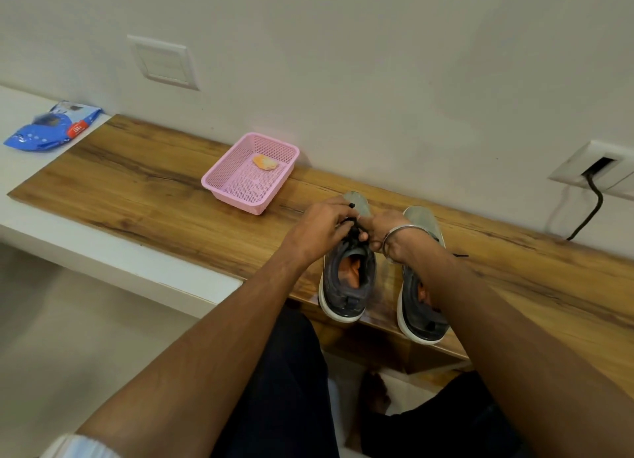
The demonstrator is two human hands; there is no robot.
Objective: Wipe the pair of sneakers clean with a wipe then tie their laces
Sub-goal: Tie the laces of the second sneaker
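Observation:
Two grey sneakers with white soles stand side by side on the wooden shelf (154, 196), toes toward the wall. Over the left sneaker (346, 286), my left hand (322, 227) pinches its black lace (353, 229). My right hand (384, 232), with a metal bangle on the wrist, pinches the same lace from the other side. The right sneaker (423, 320) is partly hidden under my right forearm, and a loose lace end (459, 255) lies beside it. A blue wipes pack (51, 128) lies far left on the white ledge.
A pink mesh basket (240, 186) with a crumpled orange-stained wipe (265, 163) stands against the wall left of the sneakers. A wall socket (597, 169) with a black cable (591, 210) is at the right. My dark trousers and a foot show below the shelf edge.

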